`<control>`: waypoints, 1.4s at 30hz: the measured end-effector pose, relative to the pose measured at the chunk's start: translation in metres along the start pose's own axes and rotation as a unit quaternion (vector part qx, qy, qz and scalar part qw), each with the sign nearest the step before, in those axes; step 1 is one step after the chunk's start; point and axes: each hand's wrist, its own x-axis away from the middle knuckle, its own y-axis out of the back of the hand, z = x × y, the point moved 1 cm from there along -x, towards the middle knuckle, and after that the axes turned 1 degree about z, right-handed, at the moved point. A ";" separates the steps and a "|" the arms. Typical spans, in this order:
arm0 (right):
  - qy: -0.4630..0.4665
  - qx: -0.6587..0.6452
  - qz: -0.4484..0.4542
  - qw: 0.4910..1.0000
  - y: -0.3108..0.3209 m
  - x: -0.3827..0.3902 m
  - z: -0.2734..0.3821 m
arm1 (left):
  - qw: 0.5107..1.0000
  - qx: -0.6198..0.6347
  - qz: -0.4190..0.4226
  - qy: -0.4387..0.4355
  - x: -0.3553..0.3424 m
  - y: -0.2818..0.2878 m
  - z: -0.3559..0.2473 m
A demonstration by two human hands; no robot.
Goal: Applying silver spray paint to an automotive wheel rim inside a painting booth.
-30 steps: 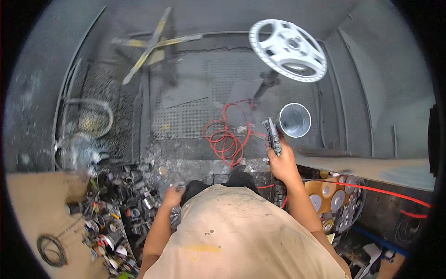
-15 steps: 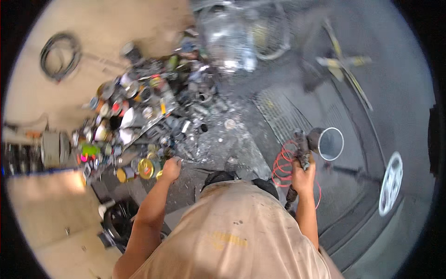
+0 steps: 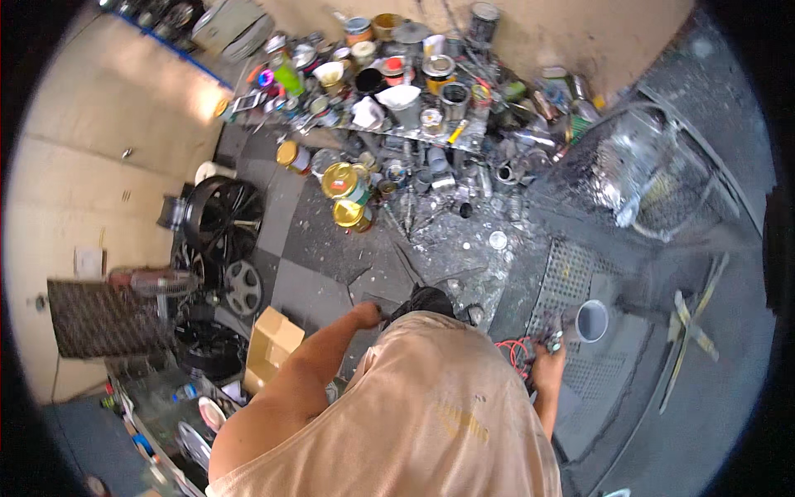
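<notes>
My right hand [image 3: 548,369] is wrapped round a spray gun [image 3: 553,338] with a round, open-topped grey cup [image 3: 591,321] on it. A red coiled hose [image 3: 515,351] hangs beside that hand. My left hand [image 3: 368,314] is held low in front of my body, next to my dark trouser leg or shoe [image 3: 426,303]. Its fingers look curled in, and what they hold, if anything, is hidden. Ahead of it on the floor stand gold-lidded paint cans [image 3: 353,215].
A cluttered bench [image 3: 468,139] of paint cans and cups stands ahead. A plastic-wrapped bundle [image 3: 633,161] lies at the far right, near a perforated floor grate [image 3: 571,273]. Black wheels [image 3: 222,217], an open cardboard box [image 3: 272,344] and a littered table [image 3: 157,406] are at left.
The view has swung left, bringing the wheels, cardboard box and littered table into sight. My left hand has come in closer to my body. My right hand still holds the spray gun.
</notes>
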 end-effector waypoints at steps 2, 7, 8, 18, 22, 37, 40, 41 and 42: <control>0.143 0.110 0.062 0.982 0.015 -0.010 -0.063 | 0.999 0.028 0.025 -0.021 0.007 -0.017 -0.020; -0.117 0.065 0.181 0.974 -0.013 0.006 -0.030 | 0.998 0.046 0.009 -0.047 0.048 -0.007 -0.034; -0.111 0.065 0.187 0.974 -0.015 0.004 -0.029 | 0.998 0.061 -0.010 -0.027 0.049 0.004 -0.036; -0.054 0.190 0.200 0.960 -0.060 -0.024 -0.058 | 0.991 0.064 -0.113 0.016 0.021 0.099 0.036; -0.017 0.364 0.203 0.909 -0.106 -0.022 -0.016 | 0.990 0.042 -0.132 -0.039 -0.027 0.146 0.078; -0.192 0.391 0.233 0.870 -0.197 0.029 0.021 | 0.577 0.785 -0.165 0.152 -0.265 0.236 0.165; -0.341 0.300 0.197 0.869 -0.225 0.040 0.058 | 0.443 0.853 -0.160 0.224 -0.295 0.241 0.190; -0.373 0.251 0.115 0.886 -0.213 0.057 0.046 | 0.375 0.876 -0.161 0.257 -0.300 0.251 0.161; -0.397 0.195 0.052 0.895 -0.217 0.062 0.051 | 0.376 0.875 -0.156 0.261 -0.304 0.256 0.158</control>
